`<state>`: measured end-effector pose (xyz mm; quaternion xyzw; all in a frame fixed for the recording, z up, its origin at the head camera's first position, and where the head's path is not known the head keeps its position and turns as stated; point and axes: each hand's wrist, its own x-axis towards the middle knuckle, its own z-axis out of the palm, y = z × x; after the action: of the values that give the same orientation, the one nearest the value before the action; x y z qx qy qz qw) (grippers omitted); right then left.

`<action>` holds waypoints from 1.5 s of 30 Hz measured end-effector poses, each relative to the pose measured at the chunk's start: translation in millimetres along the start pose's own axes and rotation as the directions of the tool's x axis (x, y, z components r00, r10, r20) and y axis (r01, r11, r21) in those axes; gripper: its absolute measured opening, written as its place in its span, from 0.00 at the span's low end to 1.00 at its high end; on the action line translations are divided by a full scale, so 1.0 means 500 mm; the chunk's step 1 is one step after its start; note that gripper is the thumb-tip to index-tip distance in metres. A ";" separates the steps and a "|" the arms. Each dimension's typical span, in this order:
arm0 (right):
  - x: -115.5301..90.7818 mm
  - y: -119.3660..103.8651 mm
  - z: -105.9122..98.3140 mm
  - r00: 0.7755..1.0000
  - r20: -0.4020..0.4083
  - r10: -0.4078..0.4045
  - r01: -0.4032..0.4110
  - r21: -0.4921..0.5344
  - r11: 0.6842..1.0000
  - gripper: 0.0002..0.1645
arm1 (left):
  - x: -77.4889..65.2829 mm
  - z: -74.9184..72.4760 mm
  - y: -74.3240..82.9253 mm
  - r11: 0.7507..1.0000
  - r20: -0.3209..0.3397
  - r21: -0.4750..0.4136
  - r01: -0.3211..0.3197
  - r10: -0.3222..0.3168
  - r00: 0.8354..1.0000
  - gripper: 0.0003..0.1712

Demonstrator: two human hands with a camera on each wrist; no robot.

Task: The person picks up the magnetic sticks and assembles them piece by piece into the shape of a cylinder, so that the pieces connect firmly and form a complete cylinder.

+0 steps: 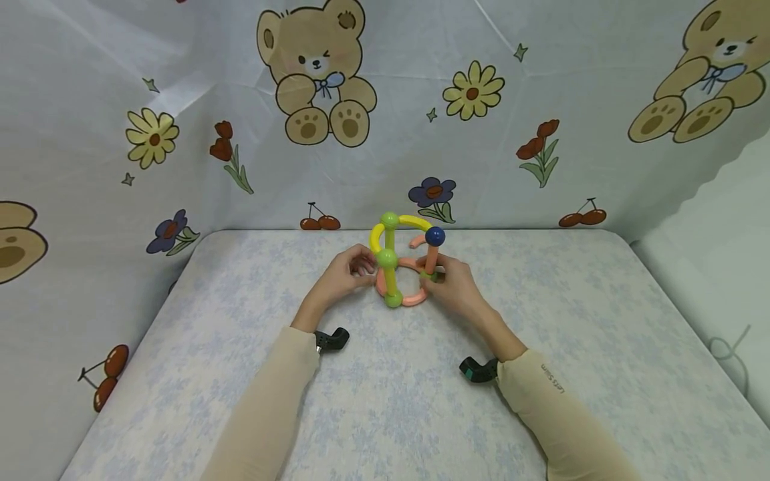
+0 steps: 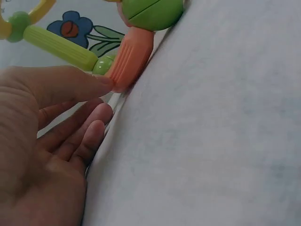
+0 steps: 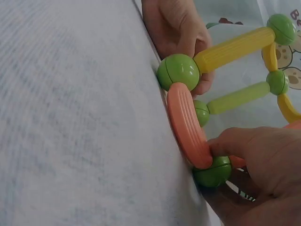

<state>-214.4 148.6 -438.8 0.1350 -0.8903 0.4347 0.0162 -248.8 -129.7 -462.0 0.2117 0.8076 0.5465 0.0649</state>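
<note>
A magnetic ball-and-rod structure (image 1: 390, 279) stands on the table between both hands. Orange curved rods (image 3: 186, 125) form its base ring, joined by green balls (image 3: 178, 72). A yellow rod (image 3: 237, 49), a light green rod (image 2: 61, 48) and an orange rod (image 1: 432, 259) rise from it. Yellow curved rods (image 1: 415, 221) link the top, and a blue ball (image 1: 435, 236) caps the orange upright. My left hand (image 1: 345, 274) is at the left side, its thumb touching an orange curved rod and its other fingers loose. My right hand (image 1: 458, 286) grips a lower green ball (image 3: 212, 172) between thumb and fingers.
Behind the structure lies another orange curved piece (image 1: 417, 241), partly hidden. The table (image 1: 397, 401) has a pale floral cover. A patterned curtain (image 1: 385, 167) hangs along the back edge. Black wrist devices (image 1: 478, 369) are on both wrists. A thin cable (image 1: 730, 351) shows at far right.
</note>
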 end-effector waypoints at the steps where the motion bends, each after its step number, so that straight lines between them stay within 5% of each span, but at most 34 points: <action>1: 0.000 0.002 0.002 1.000 0.007 -0.007 0.006 0.020 1.000 0.19 | 0.000 0.000 0.000 1.000 -0.008 -0.002 0.012 -0.012 1.000 0.23; 9: 0.004 0.018 0.014 0.995 0.090 -0.036 0.020 0.171 0.985 0.22 | -0.006 -0.001 -0.005 1.000 0.025 0.003 0.018 -0.018 1.000 0.23; 14: 0.009 0.004 -0.027 0.988 0.147 -0.037 0.008 0.190 0.982 0.24 | -0.006 0.003 -0.004 1.000 -0.006 0.026 0.015 -0.014 1.000 0.21; 22: 0.062 0.027 -0.060 0.999 0.049 -0.007 0.015 -0.160 0.987 0.30 | -0.006 0.026 -0.004 0.998 -0.035 0.053 0.019 -0.017 0.999 0.17; 30: 0.133 0.040 -0.040 0.969 0.128 -0.209 0.244 -0.405 0.881 0.15 | 0.001 0.039 0.001 0.999 -0.021 0.052 0.006 -0.005 1.000 0.14; 33: 0.133 0.040 -0.043 0.965 0.132 -0.225 0.261 -0.473 0.841 0.09 | 0.003 0.039 0.001 0.998 -0.037 0.059 0.010 -0.008 0.999 0.14; 38: 0.121 0.029 -0.056 0.982 0.109 -0.152 0.186 -0.529 0.828 0.07 | 0.002 0.032 0.003 0.998 -0.063 0.053 0.016 -0.012 0.998 0.13; 45: 0.081 0.008 -0.092 0.983 0.139 0.123 -0.063 -0.377 0.924 0.20 | -0.002 0.017 -0.006 0.996 -0.059 0.080 0.025 -0.021 0.998 0.10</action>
<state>-258.4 177.7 -407.4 0.1214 -0.9601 0.2468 -0.0510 -246.0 -123.8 -468.2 0.1888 0.8330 0.5186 0.0390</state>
